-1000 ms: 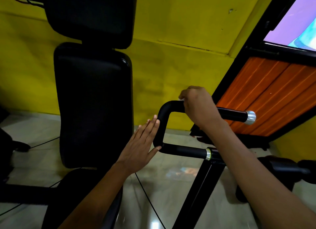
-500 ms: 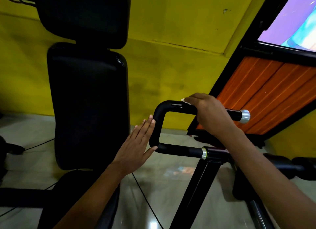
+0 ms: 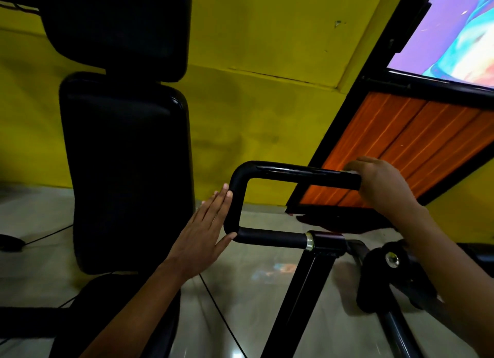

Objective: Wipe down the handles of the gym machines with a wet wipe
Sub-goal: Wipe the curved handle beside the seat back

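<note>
The right hand (image 3: 385,186) is clenched round the far end of the black padded U-shaped handle (image 3: 294,174) — the wipe barely shows. The left hand (image 3: 203,237), flat, steadies the bend; it could slip off, letting the handle swing.

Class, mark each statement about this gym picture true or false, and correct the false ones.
1. The left hand lies flat against the bend of the handle. True.
2. The right hand grips the lower bar. False: it grips the upper bar, near its far end.
3. The wall is yellow. True.
4. The back pad is orange. False: it is black.
5. Both hands hang free of the handle. False: both touch it.
</note>
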A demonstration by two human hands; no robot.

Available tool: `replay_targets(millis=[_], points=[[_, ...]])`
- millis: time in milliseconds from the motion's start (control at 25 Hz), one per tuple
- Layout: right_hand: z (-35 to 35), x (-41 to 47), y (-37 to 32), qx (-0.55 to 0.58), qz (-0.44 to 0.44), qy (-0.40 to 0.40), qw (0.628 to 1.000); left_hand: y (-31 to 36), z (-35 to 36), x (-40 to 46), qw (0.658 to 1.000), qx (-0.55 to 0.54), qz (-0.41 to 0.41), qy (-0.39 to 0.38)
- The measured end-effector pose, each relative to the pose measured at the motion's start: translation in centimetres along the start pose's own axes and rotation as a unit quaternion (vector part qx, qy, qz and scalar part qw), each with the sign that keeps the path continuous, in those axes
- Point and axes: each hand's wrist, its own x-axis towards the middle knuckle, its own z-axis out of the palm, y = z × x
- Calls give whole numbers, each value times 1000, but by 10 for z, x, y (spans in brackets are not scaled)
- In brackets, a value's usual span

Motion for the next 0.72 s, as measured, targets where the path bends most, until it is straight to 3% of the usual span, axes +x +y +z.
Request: replay_targets(millis=[160, 400, 520, 720], points=[[-3, 20, -12, 14, 73, -64, 995, 2, -1, 0, 1000, -3, -3, 3], [-11, 31, -30, 26, -10, -92, 995, 1, -1, 0, 1000, -6, -4, 3], [-12, 41, -28, -1, 4, -113, 994, 1, 0, 0, 1000, -9, -3, 5], [-4, 53, -76, 92, -62, -61, 992, 0, -1, 0, 1000, 5, -2, 3]])
